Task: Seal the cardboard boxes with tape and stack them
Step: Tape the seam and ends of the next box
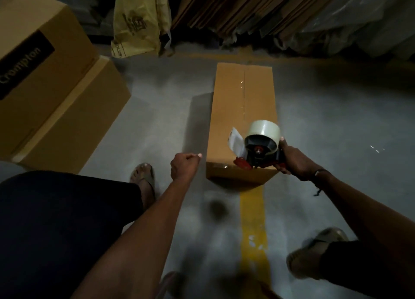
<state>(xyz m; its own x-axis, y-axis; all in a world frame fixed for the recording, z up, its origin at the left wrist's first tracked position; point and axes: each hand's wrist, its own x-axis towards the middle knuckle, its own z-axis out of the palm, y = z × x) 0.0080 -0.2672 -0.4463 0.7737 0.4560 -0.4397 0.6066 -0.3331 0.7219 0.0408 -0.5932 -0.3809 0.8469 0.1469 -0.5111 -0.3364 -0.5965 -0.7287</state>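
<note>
A long brown cardboard box (229, 110) lies on the floor in front of me, with clear tape running along its top seam. My right hand (294, 161) grips the handle of a tape dispenser (260, 148) with a clear roll, held at the box's near end. A loose tab of tape sticks up at the dispenser's left. My left hand (184, 166) hovers just left of the box's near corner, fingers curled, holding nothing visible.
Two stacked cardboard boxes (56, 101) stand at the left, the upper one with a black label. A yellow bag (139, 22) and flattened cardboard sheets (235, 8) lean at the back. A yellow line (252, 222) runs along the grey floor. My feet in sandals stand on either side.
</note>
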